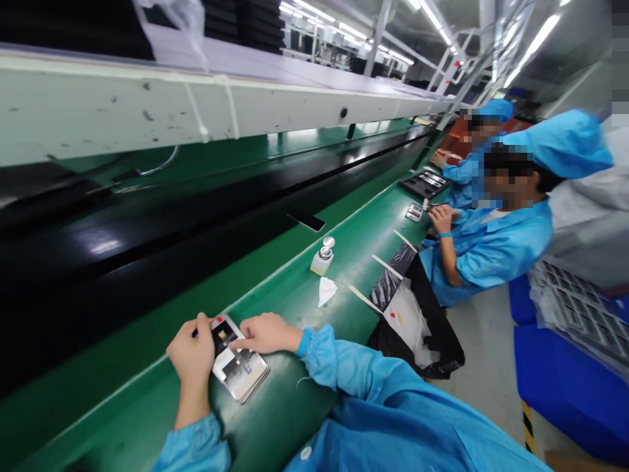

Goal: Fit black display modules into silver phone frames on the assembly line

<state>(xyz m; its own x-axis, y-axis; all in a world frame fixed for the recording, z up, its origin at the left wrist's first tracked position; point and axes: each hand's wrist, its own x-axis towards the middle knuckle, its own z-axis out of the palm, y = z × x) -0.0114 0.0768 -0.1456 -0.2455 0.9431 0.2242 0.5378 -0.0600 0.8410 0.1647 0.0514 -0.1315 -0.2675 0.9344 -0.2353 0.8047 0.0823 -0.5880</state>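
Note:
A small stack of phone housings (244, 373) lies on the green bench, the top one face up with black and silver inner parts and a red dot at its upper corner. My left hand (191, 354) is closed beside the left edge of the stack; whatever its curled fingers hold is hidden. From the right, my right hand (268, 332) reaches over the top phone housing, one digit lying on its inner face and the other fingers bent at its upper right edge. Beyond it stand a small white bottle (321, 263) with a metal top and a crumpled white wipe (327, 292).
A dark conveyor belt (196, 242) runs along the bench, with a black phone (309, 221) on it. Overhead is a white shelf (275, 108). A black bag (442, 341) hangs off the bench's near edge, taped on. Two co-workers in blue sit farther right, near a black tray (410, 189).

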